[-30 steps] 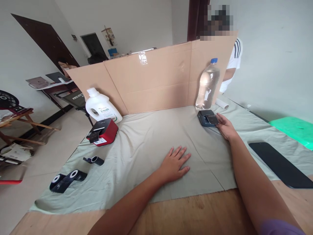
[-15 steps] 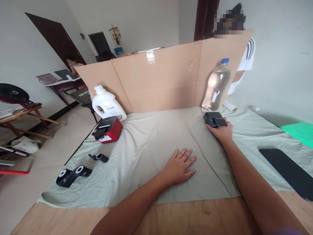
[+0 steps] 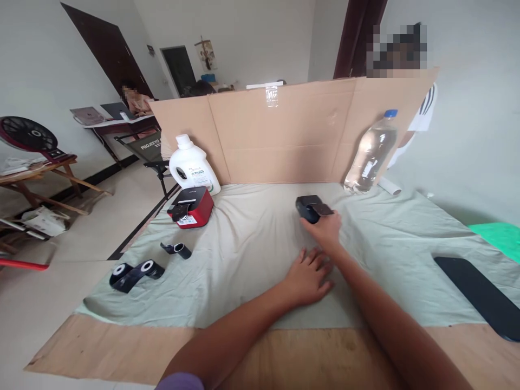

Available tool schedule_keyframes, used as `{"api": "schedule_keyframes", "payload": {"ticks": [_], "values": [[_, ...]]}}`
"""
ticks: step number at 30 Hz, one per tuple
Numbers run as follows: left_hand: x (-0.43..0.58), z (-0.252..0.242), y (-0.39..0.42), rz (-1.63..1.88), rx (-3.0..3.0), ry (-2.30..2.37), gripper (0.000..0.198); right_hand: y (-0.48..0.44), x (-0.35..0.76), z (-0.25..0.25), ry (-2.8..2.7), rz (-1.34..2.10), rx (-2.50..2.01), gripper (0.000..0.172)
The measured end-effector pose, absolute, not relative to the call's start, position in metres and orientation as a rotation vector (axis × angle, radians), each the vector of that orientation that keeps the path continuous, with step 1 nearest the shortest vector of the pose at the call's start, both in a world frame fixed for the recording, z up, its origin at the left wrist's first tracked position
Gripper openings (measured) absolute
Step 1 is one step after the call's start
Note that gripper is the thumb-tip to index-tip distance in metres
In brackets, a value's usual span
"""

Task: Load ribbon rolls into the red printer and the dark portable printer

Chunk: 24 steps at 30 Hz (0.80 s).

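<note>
My right hand (image 3: 325, 230) is closed round a small dark blue box-shaped device (image 3: 309, 207) with a flap on top, held near the middle of the pale green cloth (image 3: 252, 238). Just behind that wrist, my left hand (image 3: 305, 276) lies flat on the cloth with its fingers spread. A clear water bottle (image 3: 370, 153) with a blue cap leans against the cardboard screen (image 3: 284, 135) at the back right.
A red and black label printer (image 3: 190, 207) and a white detergent jug (image 3: 192, 164) stand at the back left. Black tape rolls (image 3: 136, 272) and a small black tube (image 3: 177, 249) lie front left. A black phone (image 3: 479, 295) lies right. Another person stands behind the screen.
My right hand has drawn the dark blue device from beside the bottle leftward and toward me, close to my left hand. The left hand has stayed flat on the cloth.
</note>
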<state>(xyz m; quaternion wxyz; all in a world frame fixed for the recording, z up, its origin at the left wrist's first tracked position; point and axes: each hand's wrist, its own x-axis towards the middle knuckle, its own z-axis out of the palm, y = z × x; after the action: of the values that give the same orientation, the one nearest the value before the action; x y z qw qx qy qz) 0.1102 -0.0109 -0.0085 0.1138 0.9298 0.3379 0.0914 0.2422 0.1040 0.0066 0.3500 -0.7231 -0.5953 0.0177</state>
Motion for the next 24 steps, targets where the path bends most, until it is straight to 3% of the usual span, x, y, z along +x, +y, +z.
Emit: {"api": "schedule_keyframes", "payload": {"ticks": [7, 18, 24], "values": [[0.114, -0.019, -0.003, 0.158, 2.676, 0.953, 0.069, 0.079, 0.145, 0.012, -1.54, 0.133, -1.944, 0.079], [0.109, -0.01, -0.004, 0.078, 2.669, 0.921, 0.073, 0.067, 0.129, 0.009, -1.559, 0.029, -2.103, 0.09], [0.114, -0.025, 0.002, 0.093, 2.66, 0.905, 0.072, 0.066, 0.132, 0.007, -1.581, -0.021, -2.13, 0.087]]}}
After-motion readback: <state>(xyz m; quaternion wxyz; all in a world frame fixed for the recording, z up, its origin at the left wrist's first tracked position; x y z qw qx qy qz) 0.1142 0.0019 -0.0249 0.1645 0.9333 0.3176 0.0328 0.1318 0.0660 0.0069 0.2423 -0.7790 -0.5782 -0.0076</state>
